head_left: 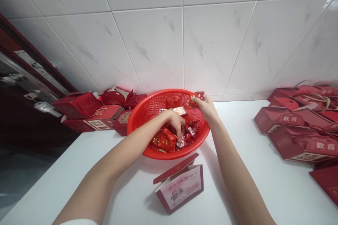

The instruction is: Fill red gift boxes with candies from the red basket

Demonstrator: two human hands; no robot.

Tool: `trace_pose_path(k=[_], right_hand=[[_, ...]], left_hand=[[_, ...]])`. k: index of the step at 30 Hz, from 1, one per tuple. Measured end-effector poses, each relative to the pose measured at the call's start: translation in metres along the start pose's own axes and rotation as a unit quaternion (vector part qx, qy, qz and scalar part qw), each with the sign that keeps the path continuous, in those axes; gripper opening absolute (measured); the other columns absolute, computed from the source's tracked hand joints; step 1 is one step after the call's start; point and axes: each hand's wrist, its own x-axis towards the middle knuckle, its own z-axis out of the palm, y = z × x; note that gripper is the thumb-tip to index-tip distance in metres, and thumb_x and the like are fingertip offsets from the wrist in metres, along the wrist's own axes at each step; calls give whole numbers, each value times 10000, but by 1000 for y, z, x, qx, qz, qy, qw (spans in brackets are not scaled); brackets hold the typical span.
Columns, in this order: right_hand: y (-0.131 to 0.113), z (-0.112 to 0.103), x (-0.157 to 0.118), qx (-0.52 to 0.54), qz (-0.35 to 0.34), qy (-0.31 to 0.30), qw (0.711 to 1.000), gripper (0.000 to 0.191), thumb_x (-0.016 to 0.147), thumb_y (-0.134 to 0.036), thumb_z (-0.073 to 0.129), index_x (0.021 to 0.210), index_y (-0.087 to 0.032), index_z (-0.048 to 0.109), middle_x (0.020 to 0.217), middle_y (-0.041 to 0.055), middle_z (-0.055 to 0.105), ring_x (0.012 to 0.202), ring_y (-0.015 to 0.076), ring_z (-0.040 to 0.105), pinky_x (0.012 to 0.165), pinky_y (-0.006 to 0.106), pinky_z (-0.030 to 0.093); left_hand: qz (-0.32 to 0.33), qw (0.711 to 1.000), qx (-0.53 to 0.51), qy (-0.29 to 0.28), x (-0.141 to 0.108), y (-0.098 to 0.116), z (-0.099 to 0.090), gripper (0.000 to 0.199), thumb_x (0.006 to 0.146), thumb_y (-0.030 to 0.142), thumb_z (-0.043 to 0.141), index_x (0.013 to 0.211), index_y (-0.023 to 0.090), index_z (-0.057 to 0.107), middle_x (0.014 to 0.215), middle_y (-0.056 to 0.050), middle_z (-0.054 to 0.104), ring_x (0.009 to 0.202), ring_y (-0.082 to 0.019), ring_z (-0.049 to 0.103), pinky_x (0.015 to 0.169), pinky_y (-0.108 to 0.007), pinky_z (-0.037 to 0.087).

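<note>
Our forearms (124, 154) reach to a red mesh basket (169, 155), a gaping, pink-fronted box (182, 188) before it, our left hand (174, 120) curled inside among glossy red packets (165, 140), its fingers' grip unclear to us, our right hand (206, 107) at the basket's far-right rim, fingers clamped on a small white-spotted red packet (200, 95).

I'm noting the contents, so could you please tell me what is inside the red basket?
Inside the red basket are shiny red packets and a pale-topped packet. The left hand reaches in, hiding part of the pile; what lies beneath is covered.
</note>
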Motion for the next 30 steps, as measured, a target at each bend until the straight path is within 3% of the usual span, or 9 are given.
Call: trace_pose_path(k=[2,4,8,14,21,25,30], right_hand=[[-1,1,-1,-1,-2,-5,1000,168,709,-314,730,773,-186,643,734,37,713,716,190,689,748,352,574],[-1,1,-2,-4,-3,-9,1000,186,705,-323,743,780,-188,639,731,34,711,722,194,687,761,363,577],[0,0,-2,-4,8,-16,1000,222,690,-341,758,806,-191,643,739,33,719,730,196,690,760,351,576],[1,-2,1,5,15,-31,999,243,686,-375,796,749,-191,652,716,35,709,708,192,683,759,349,573],[2,-3,3,13,22,-45,999,301,661,-426,821,745,-188,656,704,18,690,676,167,658,673,300,560],[-1,-4,0,3,33,-86,996,323,634,-407,841,810,-179,694,785,37,738,737,182,685,699,311,573],[-5,-2,-3,-12,35,-102,994,351,545,-323,897,792,-156,711,742,38,748,669,170,673,674,304,553]], left_hand=[[7,998,12,-55,-1,5,1,439,454,327,910,870,230,811,727,5,755,702,-209,652,664,-266,501],[10,997,34,-63,-2,7,1,519,450,314,910,955,248,812,837,8,785,817,-228,678,757,-270,519],[31,999,5,10,-14,-2,-8,582,455,306,908,1023,233,804,982,-3,798,972,-247,689,884,-267,512],[140,969,-146,144,-41,-25,-22,402,570,320,866,952,211,801,997,-19,800,923,-225,719,797,-258,543],[165,938,-247,179,-56,-36,-25,279,704,348,846,881,140,790,833,-77,798,787,-199,736,782,-273,552],[166,929,-262,203,-59,-36,-25,287,718,356,844,876,122,789,856,-102,797,801,-210,738,780,-295,558],[174,908,-282,255,-59,-34,-25,284,689,310,864,887,122,787,830,-74,785,787,-195,725,791,-310,553]])
